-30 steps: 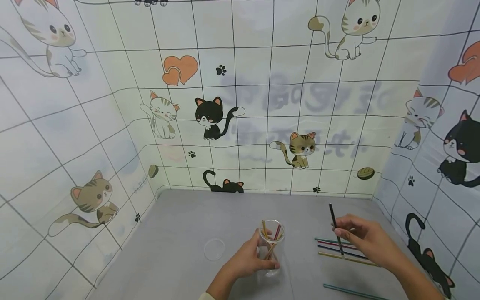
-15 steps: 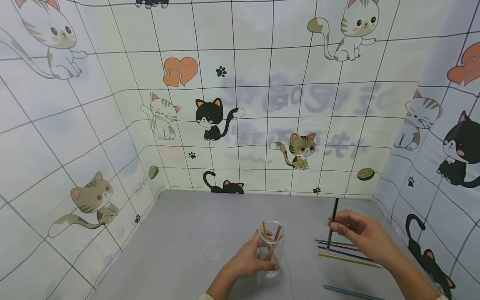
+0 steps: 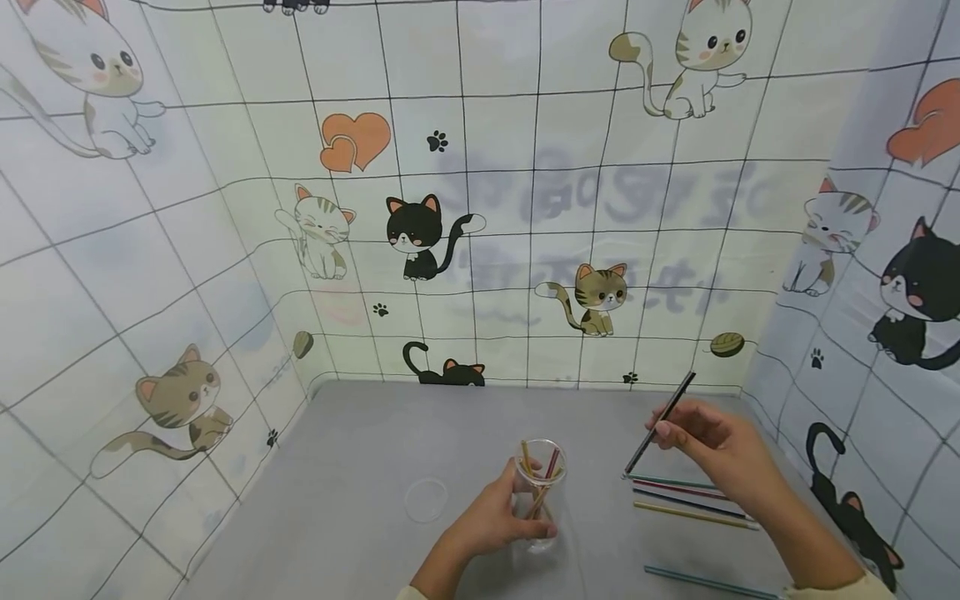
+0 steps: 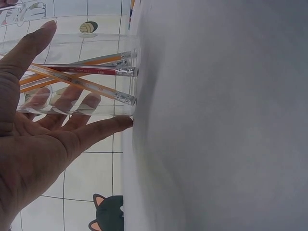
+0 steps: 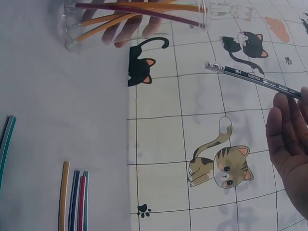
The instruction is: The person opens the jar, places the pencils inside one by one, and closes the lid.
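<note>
My left hand point(image 3: 491, 518) grips an upright clear jar point(image 3: 552, 500) on the grey table, fingers round its far side. Inside lean several yellow pencils point(image 4: 89, 85) and a red pencil point(image 4: 96, 70), their eraser ends at the jar's base in the left wrist view. To the right, my right hand point(image 3: 738, 467) pinches a black pencil point(image 3: 641, 453) between thumb and fingers. That pencil slants, eraser end point(image 5: 214, 67) pointing down and left towards the jar. Below it on the table lie teal point(image 3: 671, 482), red point(image 3: 678, 489), blue point(image 3: 682, 502) and yellow point(image 3: 690, 515) pencils.
Another teal pencil point(image 3: 705, 582) lies nearer the front edge of the view. Left of the jar, a clear round disc point(image 3: 446, 500) rests flat. Cat-patterned sheeting point(image 3: 495, 275) stands as walls behind and at both sides of the table point(image 3: 352, 450).
My right hand has tilted the black pencil: its top now leans right, and its lower end has moved left from over the row of pencils. The left hand keeps its hold on the jar.
</note>
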